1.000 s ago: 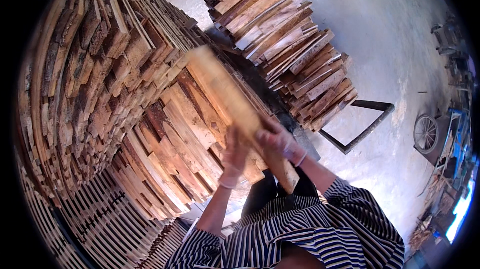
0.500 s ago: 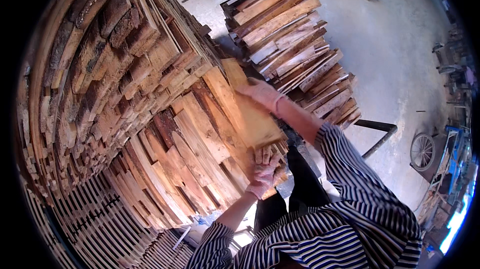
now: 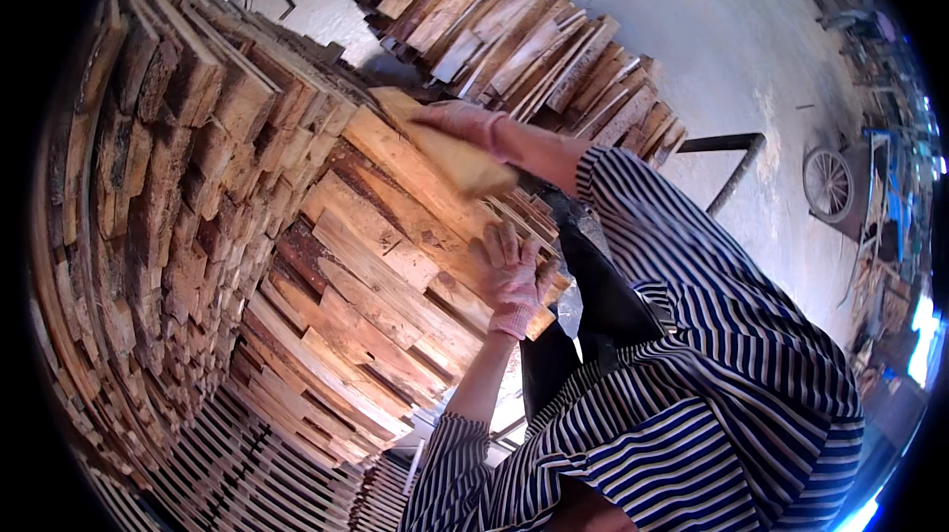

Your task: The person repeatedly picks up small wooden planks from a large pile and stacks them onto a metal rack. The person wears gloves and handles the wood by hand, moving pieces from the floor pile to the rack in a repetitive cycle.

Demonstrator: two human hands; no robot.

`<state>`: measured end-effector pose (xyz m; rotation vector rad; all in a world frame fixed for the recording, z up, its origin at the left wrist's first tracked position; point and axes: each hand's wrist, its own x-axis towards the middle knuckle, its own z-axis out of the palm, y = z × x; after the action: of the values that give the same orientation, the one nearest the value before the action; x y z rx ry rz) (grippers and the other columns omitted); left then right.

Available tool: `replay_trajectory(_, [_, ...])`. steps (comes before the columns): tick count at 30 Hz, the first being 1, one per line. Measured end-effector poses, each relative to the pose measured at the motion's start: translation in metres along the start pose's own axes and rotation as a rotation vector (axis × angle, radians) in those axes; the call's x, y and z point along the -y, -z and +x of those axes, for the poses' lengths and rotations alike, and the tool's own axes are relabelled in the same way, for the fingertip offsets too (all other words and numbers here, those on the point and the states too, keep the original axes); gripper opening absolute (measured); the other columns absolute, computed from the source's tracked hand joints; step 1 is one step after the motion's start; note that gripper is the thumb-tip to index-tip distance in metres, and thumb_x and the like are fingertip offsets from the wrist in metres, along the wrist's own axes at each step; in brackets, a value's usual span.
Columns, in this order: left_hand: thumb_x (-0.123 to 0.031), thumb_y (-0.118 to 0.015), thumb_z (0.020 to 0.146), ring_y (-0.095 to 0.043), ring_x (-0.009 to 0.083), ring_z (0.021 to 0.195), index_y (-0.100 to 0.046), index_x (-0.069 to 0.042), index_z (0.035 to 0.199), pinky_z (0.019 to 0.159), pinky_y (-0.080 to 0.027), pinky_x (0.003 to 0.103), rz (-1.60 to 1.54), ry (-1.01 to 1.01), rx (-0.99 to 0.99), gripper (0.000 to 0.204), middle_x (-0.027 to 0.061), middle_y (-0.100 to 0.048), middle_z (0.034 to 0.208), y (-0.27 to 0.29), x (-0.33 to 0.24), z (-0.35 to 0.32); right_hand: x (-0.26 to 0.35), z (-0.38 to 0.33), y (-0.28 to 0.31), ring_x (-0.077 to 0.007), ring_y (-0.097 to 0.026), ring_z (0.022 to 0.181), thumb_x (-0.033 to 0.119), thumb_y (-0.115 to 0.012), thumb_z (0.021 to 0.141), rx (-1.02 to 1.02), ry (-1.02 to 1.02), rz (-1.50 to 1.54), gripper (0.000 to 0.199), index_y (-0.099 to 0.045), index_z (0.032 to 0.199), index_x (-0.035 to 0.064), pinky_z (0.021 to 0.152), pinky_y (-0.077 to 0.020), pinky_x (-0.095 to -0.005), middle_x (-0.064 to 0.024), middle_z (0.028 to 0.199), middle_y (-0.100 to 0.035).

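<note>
My right hand (image 3: 463, 127), in a pale pinkish glove, grips the edge of a yellowish wooden board (image 3: 440, 148). This board lies slantwise along the right side of a layer of boards (image 3: 366, 265), and its near end is blurred. Closer to me, my gloved left hand (image 3: 512, 275) rests on the near ends of the layer, fingers stretched out and somewhat apart. No board is in its grasp. A gap separates the left hand from the held board's near end.
A tall stack of rough boards (image 3: 188, 156) rises at the left. Another wood pile (image 3: 534, 38) stands beyond my right arm. Slatted racks (image 3: 267, 473) lie lower left. A dark metal bar frame (image 3: 736, 143) and a spoked wheel (image 3: 828, 183) are at the right.
The view has shifted. The board in my right hand has moved away from my left hand, whose fingers are now more spread. My left hand stays at the near board ends.
</note>
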<state>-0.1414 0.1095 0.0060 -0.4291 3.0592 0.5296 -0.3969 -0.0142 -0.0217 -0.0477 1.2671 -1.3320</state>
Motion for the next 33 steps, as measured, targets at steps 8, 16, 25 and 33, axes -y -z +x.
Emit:
replay_trajectory(8, [-0.047, -0.057, 0.097, -0.022, 0.0444, 0.154, -0.042, -0.014, 0.157, 0.127, -0.011, 0.06, -0.439, 0.014, -0.17, 0.069, 0.0206, -0.034, 0.164, 0.029, 0.046, -0.016, -0.01, -0.222, 0.05, -0.0222, -0.075, 0.088, 0.06, -0.072, 0.091, 0.221, 0.314, 0.405, 0.066, -0.062, 0.128, 0.0056, 0.075, -0.0648, -0.0377, -0.0153, 0.118, -0.07])
replay_trajectory(16, [-0.053, -0.061, 0.096, -0.024, 0.0451, 0.152, -0.039, -0.016, 0.157, 0.123, -0.014, 0.065, 0.146, -0.122, -0.055, 0.075, 0.0199, -0.032, 0.163, 0.027, 0.103, 0.008, -0.141, -0.302, 0.066, -0.0146, -0.068, 0.094, 0.049, -0.084, 0.085, -0.107, 0.315, 0.338, 0.051, -0.063, 0.113, 0.0128, 0.078, -0.0598, -0.0294, -0.001, 0.102, -0.067])
replay_trajectory(25, [-0.053, -0.064, 0.092, -0.027, 0.044, 0.152, -0.053, -0.031, 0.148, 0.124, -0.012, 0.066, 0.163, -0.256, 0.02, 0.061, 0.0131, -0.04, 0.161, 0.02, 0.102, 0.036, -0.321, -0.345, -0.04, -0.024, -0.066, 0.106, 0.032, -0.083, 0.086, -0.339, -0.133, -0.065, 0.061, -0.055, 0.132, 0.0016, 0.086, -0.0572, -0.0382, -0.0134, 0.112, -0.067])
replay_trajectory(33, [-0.053, -0.066, 0.09, -0.029, 0.0447, 0.15, -0.063, -0.03, 0.133, 0.124, -0.013, 0.066, 0.17, -0.273, -0.04, 0.048, 0.0123, -0.041, 0.161, 0.022, 0.099, 0.048, -0.322, -0.294, -0.075, -0.0233, -0.058, 0.111, 0.035, -0.084, 0.082, -0.513, -0.023, 0.217, 0.084, -0.041, 0.145, -0.0014, 0.092, -0.049, -0.0341, -0.0143, 0.127, -0.06])
